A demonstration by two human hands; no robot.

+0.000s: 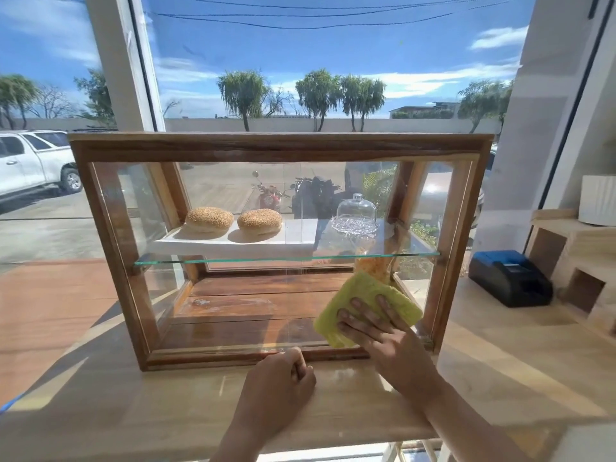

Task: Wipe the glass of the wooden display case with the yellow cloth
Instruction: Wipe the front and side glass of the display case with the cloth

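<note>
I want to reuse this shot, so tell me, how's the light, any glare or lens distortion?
Head view: hard daylight from the window behind; bright glare patches on the wooden counter; faint reflections on the display case glass; wide-angle bowing tilts the window frames and case sides; yellow cloth, right hand and left hand reasonably sharp.

- Bright daylight pours through the window (300, 61) behind the display case (280, 148).
- Hard shadows and sunlit patches streak the wooden counter (133, 411).
- Wide-angle bending at the edges; slight softness throughout.

Café counter: bun display case (110, 208), receipt printer (510, 278)
</note>
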